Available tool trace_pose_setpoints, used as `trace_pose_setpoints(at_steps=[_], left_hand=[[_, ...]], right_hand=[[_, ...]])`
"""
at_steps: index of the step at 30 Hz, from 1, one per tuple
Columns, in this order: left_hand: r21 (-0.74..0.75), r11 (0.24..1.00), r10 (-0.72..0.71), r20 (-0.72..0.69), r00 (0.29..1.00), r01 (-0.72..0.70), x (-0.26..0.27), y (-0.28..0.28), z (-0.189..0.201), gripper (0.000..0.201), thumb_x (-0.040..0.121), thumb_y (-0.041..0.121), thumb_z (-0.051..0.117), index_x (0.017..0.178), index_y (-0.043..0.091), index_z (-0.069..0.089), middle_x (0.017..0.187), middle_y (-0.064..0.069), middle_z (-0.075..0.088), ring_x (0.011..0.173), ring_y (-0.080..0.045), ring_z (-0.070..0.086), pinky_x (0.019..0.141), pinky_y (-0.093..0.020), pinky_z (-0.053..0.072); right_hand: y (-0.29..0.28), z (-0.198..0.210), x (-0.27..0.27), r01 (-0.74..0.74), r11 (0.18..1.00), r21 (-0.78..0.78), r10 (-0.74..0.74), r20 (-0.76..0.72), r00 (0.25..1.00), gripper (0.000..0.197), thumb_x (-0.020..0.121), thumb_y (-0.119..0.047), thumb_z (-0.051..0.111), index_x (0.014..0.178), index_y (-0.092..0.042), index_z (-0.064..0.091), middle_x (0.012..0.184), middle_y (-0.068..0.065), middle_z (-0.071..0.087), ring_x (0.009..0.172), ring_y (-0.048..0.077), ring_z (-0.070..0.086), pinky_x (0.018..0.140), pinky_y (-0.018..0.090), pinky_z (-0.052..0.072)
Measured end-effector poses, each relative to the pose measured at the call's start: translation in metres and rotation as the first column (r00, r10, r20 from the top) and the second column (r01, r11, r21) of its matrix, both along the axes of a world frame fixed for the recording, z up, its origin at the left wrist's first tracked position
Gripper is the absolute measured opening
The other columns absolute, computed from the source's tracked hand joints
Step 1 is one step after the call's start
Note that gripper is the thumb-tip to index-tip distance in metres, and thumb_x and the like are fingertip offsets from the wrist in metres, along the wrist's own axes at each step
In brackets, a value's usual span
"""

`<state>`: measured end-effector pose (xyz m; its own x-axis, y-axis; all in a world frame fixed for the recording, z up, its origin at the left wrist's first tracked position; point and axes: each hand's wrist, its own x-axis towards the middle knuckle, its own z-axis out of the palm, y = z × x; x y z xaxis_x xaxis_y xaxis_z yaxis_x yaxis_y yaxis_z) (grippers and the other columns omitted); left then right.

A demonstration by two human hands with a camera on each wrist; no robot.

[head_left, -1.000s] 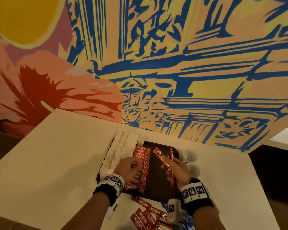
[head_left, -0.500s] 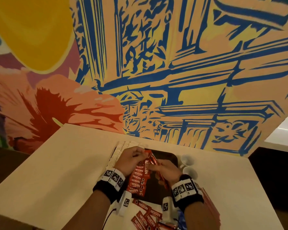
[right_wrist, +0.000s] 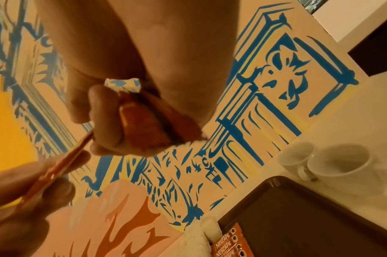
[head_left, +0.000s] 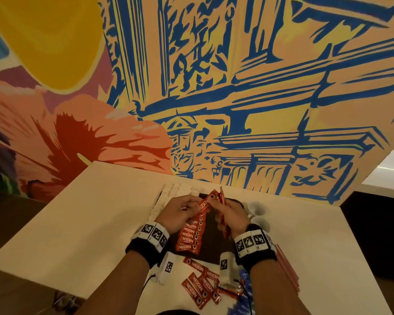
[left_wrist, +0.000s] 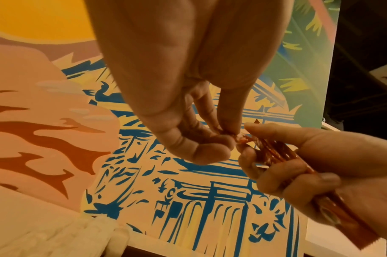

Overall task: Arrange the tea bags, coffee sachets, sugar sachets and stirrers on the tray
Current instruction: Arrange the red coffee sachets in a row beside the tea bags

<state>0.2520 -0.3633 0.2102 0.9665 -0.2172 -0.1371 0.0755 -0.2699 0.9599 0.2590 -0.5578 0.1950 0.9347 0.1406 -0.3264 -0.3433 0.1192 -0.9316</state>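
Roughly midway, by my reading: on the dark rectangular tray [head_left: 216, 241] a column of white paper sugar sachets [head_left: 168, 198] fills the left edge, and just beside it lies an overlapped column of red Nescafé coffee sachets [head_left: 190, 235], about seven labels legible below the hands; the tray's right half is bare, and no tea bags or stirrers can be made out on it. Above the tray, the left hand [head_left: 180, 212] pinches the tip of one red sachet [head_left: 206, 204] between thumb and fingertips [left_wrist: 210, 147]; the right hand [head_left: 231, 215] has its grip curled round a small bundle of red sachets [left_wrist: 276, 153], too bunched to count. Still off the tray, on the white table [head_left: 77, 223], lie about four loose red coffee sachets [head_left: 200, 285] near the wrists, a stack of thin reddish packets [head_left: 287, 269] at the right, and two white ceramic cups [head_left: 257, 210] just beside the tray's far right corner.
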Motion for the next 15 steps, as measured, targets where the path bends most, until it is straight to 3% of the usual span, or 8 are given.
trace_pose_setpoints(at_steps=[3, 7, 10, 13, 15], left_hand=[[0.077, 0.997, -0.022, 0.023, 0.999, 0.02, 0.001, 0.008, 0.0, 0.02, 0.1, 0.017, 0.058, 0.113, 0.025, 0.072, 0.106, -0.001, 0.071, 0.075, 0.002, 0.067, 0.059, -0.015, 0.05], [0.073, 0.997, 0.014, 0.029, 0.999, -0.016, 0.005, 0.013, 0.001, 0.024, 0.104, 0.014, 0.05, 0.115, 0.019, 0.071, 0.102, 0.002, 0.068, 0.064, 0.009, 0.062, 0.057, -0.012, 0.047], [0.001, 0.997, 0.077, 0.026, 0.997, -0.077, 0.009, 0.014, 0.001, 0.025, 0.105, 0.01, 0.046, 0.111, 0.021, 0.068, 0.097, 0.001, 0.064, 0.063, 0.002, 0.063, 0.058, -0.017, 0.05], [-0.105, 0.98, 0.172, -0.004, 0.985, -0.172, 0.015, 0.019, -0.001, 0.021, 0.104, 0.005, 0.043, 0.107, 0.019, 0.059, 0.094, -0.006, 0.06, 0.061, -0.014, 0.06, 0.059, -0.03, 0.054], [-0.146, 0.967, 0.204, -0.033, 0.978, -0.206, 0.02, 0.023, -0.003, 0.018, 0.104, 0.003, 0.04, 0.104, 0.016, 0.052, 0.091, -0.009, 0.06, 0.059, -0.018, 0.056, 0.058, -0.035, 0.052]], right_hand=[[-0.001, 0.002, 0.004, 0.058, 0.995, 0.076, -0.055, -0.051, 0.997, 0.031, 0.093, -0.032, 0.071, 0.107, -0.004, 0.069, 0.082, 0.011, 0.059, 0.053, 0.01, 0.046, 0.041, 0.02, 0.034], [0.005, 0.007, 0.006, 0.025, 0.955, 0.295, 0.009, -0.114, 0.993, 0.024, 0.097, -0.023, 0.054, 0.106, -0.005, 0.066, 0.075, 0.005, 0.058, 0.056, 0.013, 0.045, 0.041, 0.02, 0.034], [0.009, 0.006, 0.01, -0.011, 0.922, 0.388, 0.077, -0.155, 0.985, 0.027, 0.088, -0.019, 0.048, 0.107, -0.003, 0.061, 0.078, 0.008, 0.056, 0.059, 0.015, 0.046, 0.043, 0.023, 0.038], [0.011, 0.001, 0.015, -0.03, 0.953, 0.301, 0.079, -0.151, 0.985, 0.024, 0.098, -0.01, 0.044, 0.114, -0.002, 0.06, 0.081, 0.009, 0.062, 0.062, 0.017, 0.057, 0.049, 0.028, 0.047], [0.013, -0.001, 0.016, -0.047, 0.971, 0.237, 0.075, -0.111, 0.991, 0.024, 0.102, -0.006, 0.045, 0.121, -0.001, 0.06, 0.083, 0.009, 0.068, 0.065, 0.017, 0.065, 0.054, 0.029, 0.051]])
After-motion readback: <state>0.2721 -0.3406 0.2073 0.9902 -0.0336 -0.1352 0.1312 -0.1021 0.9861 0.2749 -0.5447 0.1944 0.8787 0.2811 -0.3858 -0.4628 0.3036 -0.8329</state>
